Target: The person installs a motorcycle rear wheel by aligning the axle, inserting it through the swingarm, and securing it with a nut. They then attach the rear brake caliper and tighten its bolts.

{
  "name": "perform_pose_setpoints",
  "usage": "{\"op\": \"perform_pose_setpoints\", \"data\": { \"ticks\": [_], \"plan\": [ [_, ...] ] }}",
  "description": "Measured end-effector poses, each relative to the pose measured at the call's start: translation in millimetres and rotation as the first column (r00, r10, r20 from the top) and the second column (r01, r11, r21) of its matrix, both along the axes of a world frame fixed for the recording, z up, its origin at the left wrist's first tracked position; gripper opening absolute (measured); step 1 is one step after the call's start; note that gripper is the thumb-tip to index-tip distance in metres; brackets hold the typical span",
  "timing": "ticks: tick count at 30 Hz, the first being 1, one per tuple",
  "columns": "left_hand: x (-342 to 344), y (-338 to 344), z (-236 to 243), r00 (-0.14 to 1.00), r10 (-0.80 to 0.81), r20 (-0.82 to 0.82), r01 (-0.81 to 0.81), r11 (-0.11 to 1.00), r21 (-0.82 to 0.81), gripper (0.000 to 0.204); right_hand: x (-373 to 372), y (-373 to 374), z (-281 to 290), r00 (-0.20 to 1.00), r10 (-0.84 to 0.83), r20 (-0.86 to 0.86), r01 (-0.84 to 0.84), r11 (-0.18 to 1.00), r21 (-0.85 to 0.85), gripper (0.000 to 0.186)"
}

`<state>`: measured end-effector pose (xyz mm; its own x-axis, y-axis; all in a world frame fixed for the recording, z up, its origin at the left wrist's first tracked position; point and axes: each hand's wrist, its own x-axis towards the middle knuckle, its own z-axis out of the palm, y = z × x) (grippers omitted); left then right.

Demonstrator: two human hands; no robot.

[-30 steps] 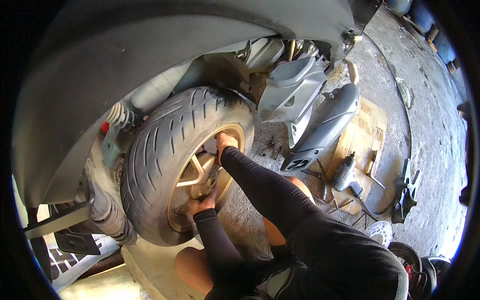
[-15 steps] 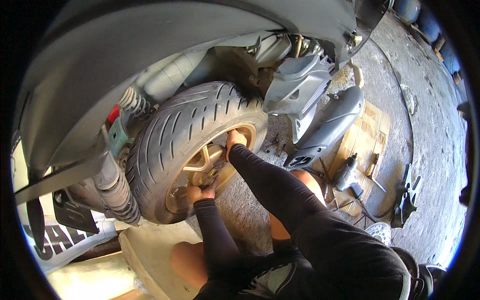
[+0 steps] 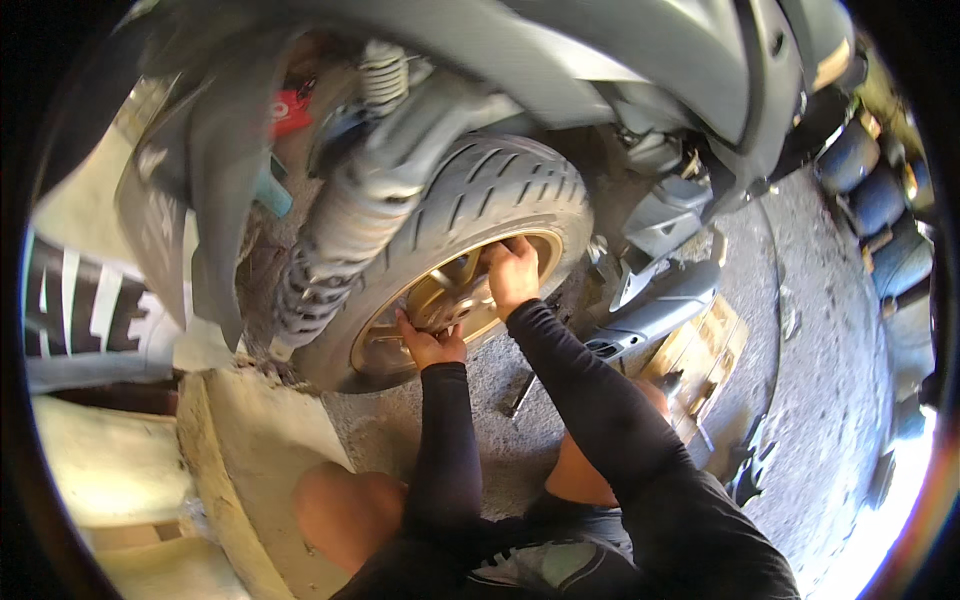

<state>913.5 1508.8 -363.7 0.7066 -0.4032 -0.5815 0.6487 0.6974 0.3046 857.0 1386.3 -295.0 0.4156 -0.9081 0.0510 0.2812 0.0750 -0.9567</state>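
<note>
A scooter wheel with a worn grooved tyre and gold rim stands under the grey bodywork, beside a shock absorber with a coil spring. My right hand grips the upper inner rim or a spoke on the wheel's right side, its fingertips partly hidden inside. My left hand is lower, fingers curled on the gold wheel by a spoke near the hub. Both forearms wear black sleeves.
Removed grey covers lie right of the wheel, near cardboard with tools partly hidden by my arm. A black bracket and cable lie on the concrete. Blue drums stand at far right. A pale block is at lower left.
The view has turned and shifted, bringing the shock absorber higher and more central. The wheel and both hands appear higher and further right in the picture, with both hands still on the wheel.
</note>
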Motion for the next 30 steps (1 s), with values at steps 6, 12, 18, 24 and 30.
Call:
{"op": "perform_pose_setpoints", "data": {
  "ticks": [6,12,18,24,30],
  "plan": [
    [1,3,-3,0.998,-0.055,-0.023,0.052,0.991,-0.122,0.046,20,10,31,0.995,0.099,-0.003,-0.095,0.944,-0.316,0.017],
    [-36,9,17,0.983,0.074,-0.167,-0.075,0.997,-0.001,0.047,12,12,35,0.977,0.204,0.055,-0.21,0.962,0.176,0.011],
    [-47,13,47,0.956,0.157,-0.248,-0.152,0.988,0.04,0.055,13,6,51,0.965,0.26,-0.008,-0.251,0.939,0.236,0.013],
    [-60,14,60,0.969,0.167,-0.182,-0.165,0.986,0.028,0.058,17,-10,61,0.959,0.281,-0.031,-0.257,0.913,0.317,0.009],
    [-67,18,63,0.983,0.164,-0.086,-0.168,0.985,-0.048,0.054,24,-20,63,0.966,0.248,-0.07,-0.191,0.872,0.45,0.008]
  ]
}}
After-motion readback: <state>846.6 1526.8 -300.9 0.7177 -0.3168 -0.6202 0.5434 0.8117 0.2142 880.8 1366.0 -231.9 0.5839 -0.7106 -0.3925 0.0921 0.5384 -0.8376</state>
